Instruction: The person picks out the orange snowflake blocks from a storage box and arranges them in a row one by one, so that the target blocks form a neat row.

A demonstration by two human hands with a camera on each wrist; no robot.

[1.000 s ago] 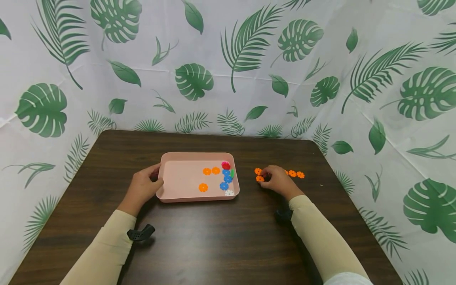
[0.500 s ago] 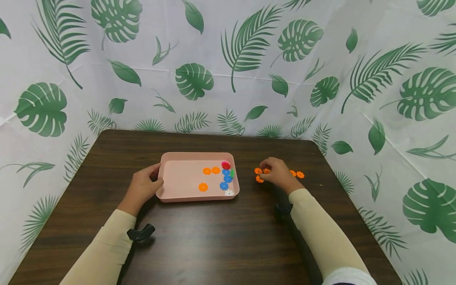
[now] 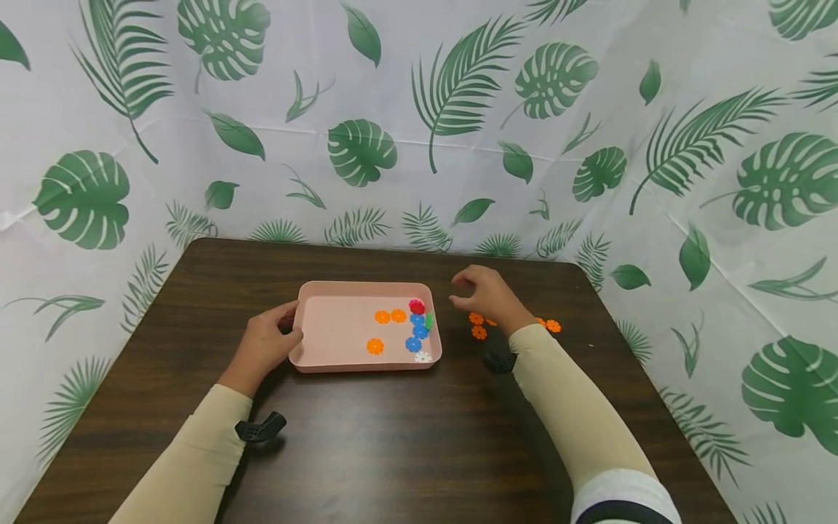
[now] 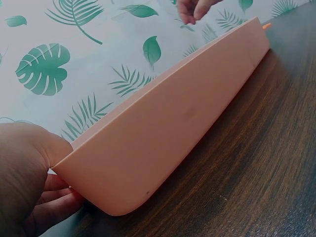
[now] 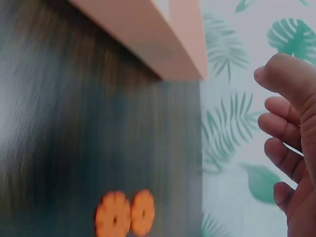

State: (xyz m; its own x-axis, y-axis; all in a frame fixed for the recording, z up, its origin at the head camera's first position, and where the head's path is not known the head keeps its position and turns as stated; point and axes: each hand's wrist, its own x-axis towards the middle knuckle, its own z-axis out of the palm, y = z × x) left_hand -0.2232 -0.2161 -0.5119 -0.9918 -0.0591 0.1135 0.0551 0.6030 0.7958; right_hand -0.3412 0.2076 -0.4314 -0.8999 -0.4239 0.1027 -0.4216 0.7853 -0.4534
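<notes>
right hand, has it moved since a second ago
Yes. The right hand has lifted off the orange discs and shifted left and farther back, toward the pink tray.

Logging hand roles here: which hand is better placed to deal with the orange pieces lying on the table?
Right. The right hand hovers just above the orange pieces, right of the pink tray. The left hand grips the tray's far-side edge.
</notes>
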